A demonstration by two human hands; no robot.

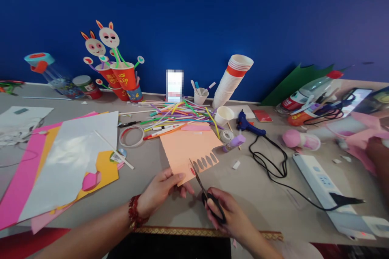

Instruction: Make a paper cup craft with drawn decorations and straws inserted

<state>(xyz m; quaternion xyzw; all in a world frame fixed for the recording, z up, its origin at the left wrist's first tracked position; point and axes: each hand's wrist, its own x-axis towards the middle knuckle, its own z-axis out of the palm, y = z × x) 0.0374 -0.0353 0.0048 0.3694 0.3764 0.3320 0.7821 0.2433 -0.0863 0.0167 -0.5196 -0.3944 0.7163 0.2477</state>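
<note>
My left hand pinches the lower left corner of a peach paper sheet, thumb on top and fingers beneath. Along the sheet's lower right part runs a row of several grey ovals, with a red oval at the row's left end. My right hand is closed around the black handles of a pair of scissors. Their blades point up and away, lying at the sheet beside the red oval. Whether the blades are cutting through the paper I cannot tell.
Coloured pipe cleaners are heaped behind the sheet. A blue glue gun trails its black cable toward a white power strip. Stacked paper cups lean at the wall. Coloured sheets lie left. Another person's hand is far right.
</note>
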